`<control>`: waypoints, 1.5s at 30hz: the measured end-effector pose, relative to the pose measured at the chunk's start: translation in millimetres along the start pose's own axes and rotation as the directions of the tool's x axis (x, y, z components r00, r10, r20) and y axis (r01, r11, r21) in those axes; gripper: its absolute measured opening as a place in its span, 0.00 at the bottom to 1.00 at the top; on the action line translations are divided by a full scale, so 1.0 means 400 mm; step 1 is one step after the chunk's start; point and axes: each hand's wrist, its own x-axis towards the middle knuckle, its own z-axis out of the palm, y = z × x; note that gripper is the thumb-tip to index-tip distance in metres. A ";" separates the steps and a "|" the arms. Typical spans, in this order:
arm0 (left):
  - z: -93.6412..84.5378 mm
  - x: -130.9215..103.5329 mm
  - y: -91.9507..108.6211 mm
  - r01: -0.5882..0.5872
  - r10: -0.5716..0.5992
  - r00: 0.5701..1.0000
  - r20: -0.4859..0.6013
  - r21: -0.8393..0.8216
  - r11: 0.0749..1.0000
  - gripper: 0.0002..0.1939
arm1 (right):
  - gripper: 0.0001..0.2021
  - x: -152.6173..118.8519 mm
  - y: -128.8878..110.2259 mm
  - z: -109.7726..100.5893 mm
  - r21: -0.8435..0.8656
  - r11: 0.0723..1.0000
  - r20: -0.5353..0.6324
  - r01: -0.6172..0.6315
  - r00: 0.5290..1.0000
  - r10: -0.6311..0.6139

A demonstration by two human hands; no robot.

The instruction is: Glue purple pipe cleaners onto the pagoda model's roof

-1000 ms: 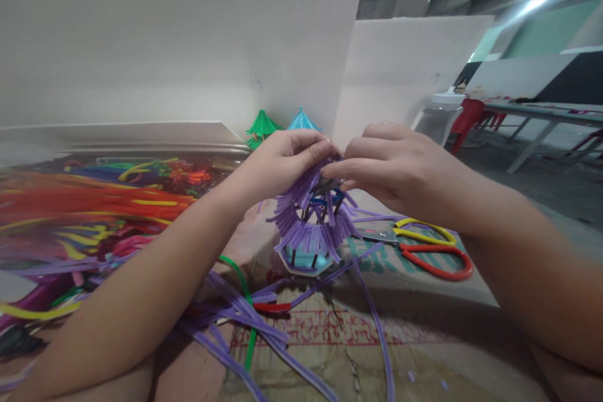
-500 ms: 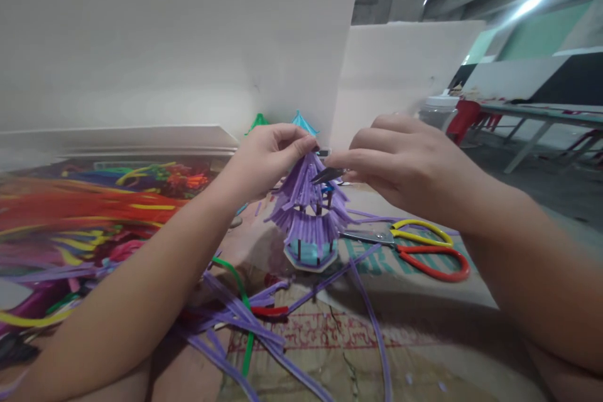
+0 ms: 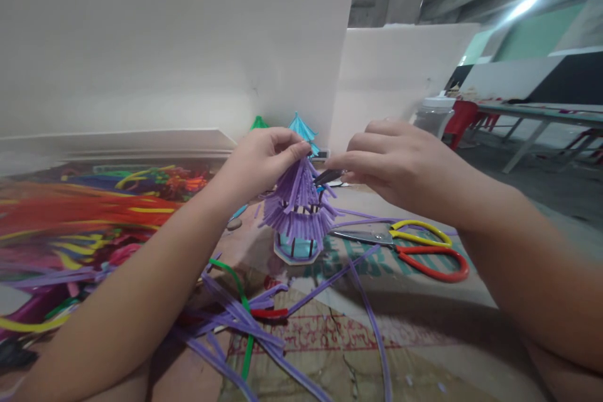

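Observation:
A small purple pagoda model (image 3: 301, 220), its tiered roofs covered in fuzzy purple strips, stands on a pale blue, many-sided base in front of me. The thumb and fingers of my left hand (image 3: 277, 154) are closed in a pinch on its peak. My right hand (image 3: 391, 160), to the right of the roof, is closed around dark pointed tweezers (image 3: 328, 176); their tip is at the upper roof's right side and the rest is hidden in the fingers. Scissors (image 3: 400, 242) with one yellow and one red handle lie right of the model.
Purple strips (image 3: 264, 333) and a green strip (image 3: 242, 286) lie across the near table. Colourful fuzzy stems (image 3: 94, 207) are heaped at left. Behind stand a light blue peaked roof (image 3: 301, 129), a green one (image 3: 259, 122), white boards (image 3: 179, 44) and a clear jar (image 3: 434, 116).
The pagoda model has shifted slightly left and turned, its base moving left of where it was. Both hands keep their grip, and the tweezers stay beside the upper roof.

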 end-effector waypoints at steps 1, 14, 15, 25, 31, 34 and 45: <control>0.000 0.000 -0.001 0.000 0.000 1.000 0.000 -0.004 1.000 0.17 | 0.13 0.000 0.001 0.000 -0.002 1.000 0.008 -0.001 1.000 0.001; -0.006 -0.002 0.002 0.058 -0.059 0.998 0.029 0.031 0.998 0.17 | 0.13 -0.002 0.005 0.008 -0.029 0.999 0.034 -0.040 0.999 0.041; -0.006 -0.002 0.002 0.060 -0.061 0.998 0.029 0.035 0.998 0.17 | 0.13 -0.002 0.005 0.009 -0.030 0.999 0.038 -0.041 0.998 0.042; -0.009 -0.001 0.008 0.040 -0.040 0.998 0.041 0.016 0.999 0.16 | 0.14 0.001 0.002 0.010 -0.066 0.996 0.026 -0.067 0.997 0.069; -0.012 -0.004 0.010 0.054 -0.054 0.996 0.066 -0.011 0.998 0.16 | 0.13 -0.003 0.009 0.023 -0.048 0.994 -0.067 -0.093 0.994 0.090; -0.015 -0.005 0.008 0.070 -0.067 0.994 0.086 -0.033 0.997 0.16 | 0.12 -0.002 0.009 0.028 -0.046 0.993 -0.090 -0.111 0.990 0.106; -0.018 -0.008 0.003 0.045 -0.029 0.991 0.132 -0.118 0.992 0.17 | 0.13 0.001 0.009 0.028 -0.023 0.994 -0.083 -0.111 0.991 0.108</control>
